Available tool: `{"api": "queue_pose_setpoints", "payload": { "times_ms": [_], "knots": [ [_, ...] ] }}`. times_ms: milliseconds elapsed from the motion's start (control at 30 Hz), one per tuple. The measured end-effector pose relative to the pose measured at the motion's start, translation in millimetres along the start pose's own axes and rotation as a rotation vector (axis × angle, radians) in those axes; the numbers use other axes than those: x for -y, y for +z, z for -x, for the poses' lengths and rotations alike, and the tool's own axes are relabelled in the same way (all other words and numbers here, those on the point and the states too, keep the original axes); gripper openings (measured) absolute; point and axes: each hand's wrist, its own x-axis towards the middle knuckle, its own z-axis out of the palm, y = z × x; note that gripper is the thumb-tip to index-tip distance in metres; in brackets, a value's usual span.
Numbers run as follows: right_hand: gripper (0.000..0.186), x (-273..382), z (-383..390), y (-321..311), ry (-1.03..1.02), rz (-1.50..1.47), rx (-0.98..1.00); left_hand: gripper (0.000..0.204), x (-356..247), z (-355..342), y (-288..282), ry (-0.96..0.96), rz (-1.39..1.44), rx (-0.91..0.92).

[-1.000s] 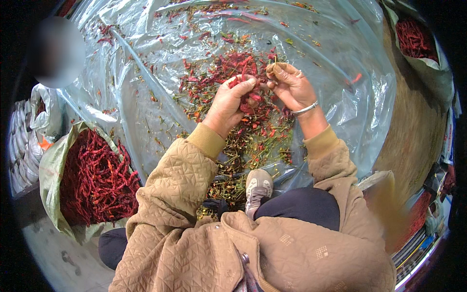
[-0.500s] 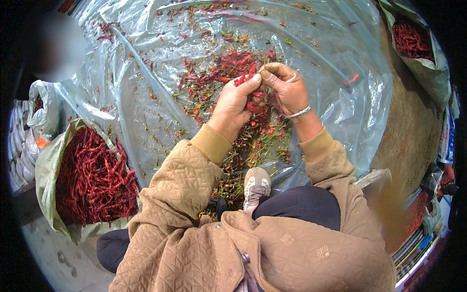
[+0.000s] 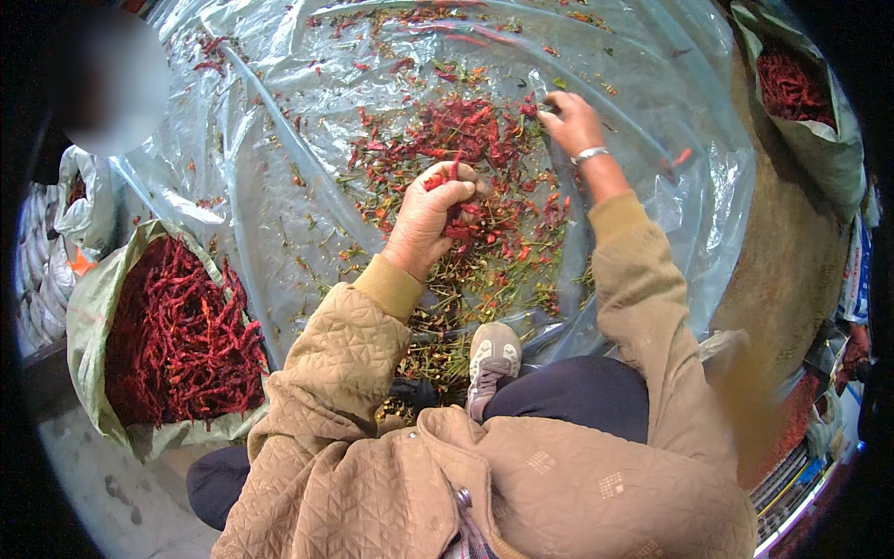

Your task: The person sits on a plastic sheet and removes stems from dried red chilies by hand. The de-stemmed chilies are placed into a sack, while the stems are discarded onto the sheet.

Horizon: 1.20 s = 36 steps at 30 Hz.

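My left hand is closed around several dried red chili peppers, whose ends poke out above the thumb and below the palm. Farther out and to the right, my right hand reaches to the edge of a loose pile of red chilies. Its thumb and fingertips are pressed together beside a red chili at the pile's right edge; whether they grip it is hard to see. Green stems and chili scraps lie strewn on the plastic sheet beneath both hands.
At the left stands an open pale sack full of long dried chilies. Another sack of chilies is at the far right. My shoe rests among the stems. Bare brown ground borders the sheet on the right.
My hands have come apart. The right one has moved away to the right and far side, to the pile's edge; the left has drawn slightly left and nearer, still holding chilies.
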Motion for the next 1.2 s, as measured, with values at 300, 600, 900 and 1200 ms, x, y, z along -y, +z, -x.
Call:
{"api": "queue_pose_setpoints", "payload": {
  "times_ms": [300,600,900,1200],
  "knots": [
    [0.021,39.0,11.1,-14.6,0.505,-1.328,0.422,0.019,-12.4,-14.2,-3.7,0.141,-0.053,-0.099],
    [0.020,96.6,55.9,-30.5,0.435,-1.504,0.456,0.020,-2.0,-25.5,17.6,0.233,-0.185,-0.084],
    [0.005,119.7,60.3,-37.6,-0.132,-0.602,0.026,0.010,0.5,-17.0,7.4,0.069,-0.181,-0.116],
    [0.020,59.0,31.6,-33.0,-0.030,0.296,0.193,0.008,-6.4,-6.5,-12.0,0.048,-0.099,-0.125]
  ]
}}
